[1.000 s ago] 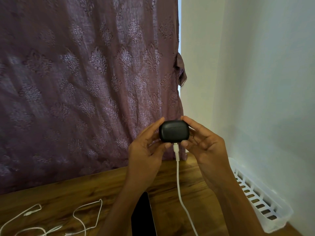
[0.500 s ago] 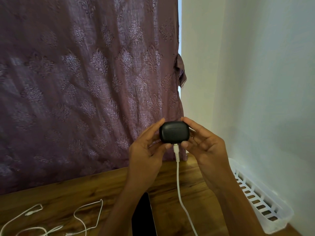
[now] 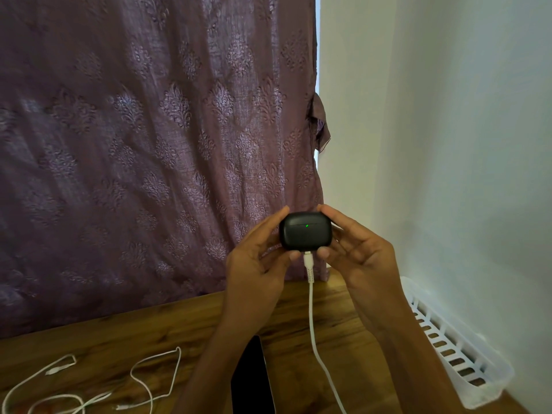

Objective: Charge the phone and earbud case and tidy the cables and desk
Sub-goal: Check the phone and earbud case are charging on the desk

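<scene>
I hold a black earbud case [image 3: 305,231] up above the desk, with a small green light lit on its front. My left hand [image 3: 258,258] grips its left side and my right hand [image 3: 357,255] grips its right side. A white charging cable [image 3: 312,312] is plugged into the case's underside and hangs down to the bottom edge of the view. A dark phone [image 3: 251,380] lies on the wooden desk [image 3: 143,330] below my left forearm, partly hidden by it. Loose white cables [image 3: 140,380] sprawl over the desk at the lower left.
A white slotted plastic basket [image 3: 454,351] stands on the desk at the right, against the white wall [image 3: 463,144]. A purple patterned curtain [image 3: 149,144] hangs behind the desk's far edge.
A green light now glows on the front of the earbud case. Both hands and the cable have stayed almost where they were.
</scene>
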Demonstrator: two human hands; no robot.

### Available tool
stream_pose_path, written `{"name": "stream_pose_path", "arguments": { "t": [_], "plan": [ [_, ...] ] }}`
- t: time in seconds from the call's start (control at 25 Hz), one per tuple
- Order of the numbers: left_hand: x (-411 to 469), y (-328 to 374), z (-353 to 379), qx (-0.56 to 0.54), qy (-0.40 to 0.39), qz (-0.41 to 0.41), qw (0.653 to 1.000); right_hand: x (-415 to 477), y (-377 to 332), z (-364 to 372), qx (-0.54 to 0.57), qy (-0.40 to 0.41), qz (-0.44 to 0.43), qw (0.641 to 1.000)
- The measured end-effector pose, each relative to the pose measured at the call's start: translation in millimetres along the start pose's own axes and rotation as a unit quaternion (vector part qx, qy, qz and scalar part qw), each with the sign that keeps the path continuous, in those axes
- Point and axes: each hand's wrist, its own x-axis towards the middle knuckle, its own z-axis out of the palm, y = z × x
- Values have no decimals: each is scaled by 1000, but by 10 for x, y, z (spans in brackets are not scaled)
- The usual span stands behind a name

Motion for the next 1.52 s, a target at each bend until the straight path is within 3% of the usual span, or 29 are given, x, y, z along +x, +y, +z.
{"name": "stream_pose_path", "arguments": {
  "t": [0.48,0.68,0.88,1.04,1.24,1.52],
  "plan": [
    [-2,-92,-17,4,0,-11,1000,-9,71,-6,-8,0,20,1000],
    [-113,-584,26,63,7,-89,994,-61,379,-58,-61,-35,81,994],
    [-487,-1263,173,189,-6,-198,962,-299,1196,-181,-135,-58,222,964],
    [-792,-1688,243,267,-53,-239,932,-563,1703,-258,-164,-74,306,935],
    [-970,-2092,301,349,-114,-252,895,-743,2136,-315,-242,-95,363,895],
    [-1022,-2310,361,409,-154,-269,858,-781,2279,-366,-342,-140,354,860]
  ]
}}
